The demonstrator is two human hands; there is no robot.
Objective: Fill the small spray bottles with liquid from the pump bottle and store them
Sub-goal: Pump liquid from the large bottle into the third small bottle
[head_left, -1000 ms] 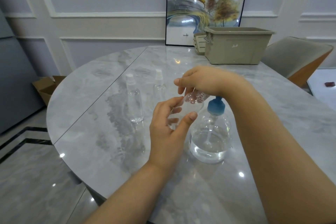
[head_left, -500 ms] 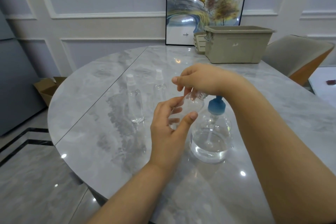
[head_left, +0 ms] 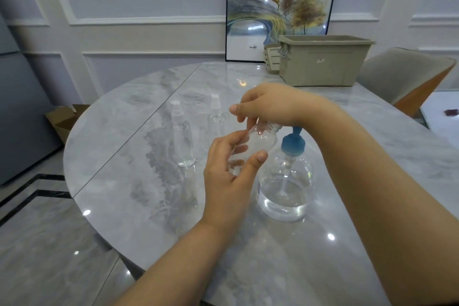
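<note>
Left hand: your left hand (head_left: 229, 176) wraps its fingers and thumb round the body of a small clear plastic spray bottle (head_left: 258, 143), holding it tilted above the table so its neck leans toward the pump.
Right hand: your right hand (head_left: 267, 104) curls its fingers over the top of that same bottle; this looks like twisting the cap, but the cap itself is hidden under the fingers, so I cannot tell whether it is on or off.
Pump bottle: the round clear pump bottle with a blue pump head (head_left: 288, 176) stands upright just right of your left hand, roughly a third full of clear liquid, close enough that the held bottle's mouth can reach its spout.
Waiting bottles: two more clear spray bottles, the nearer one (head_left: 183, 141) and the farther one (head_left: 216, 117), stand upright and capped behind your hands, apart from each other.
Storage: a beige plastic bin (head_left: 323, 62) sits at the far edge of the grey marble table (head_left: 124, 181), likely where filled bottles go.
Writing: a small pale mark shows on the bin's front, too small to read; the bottles show no labels.
</note>
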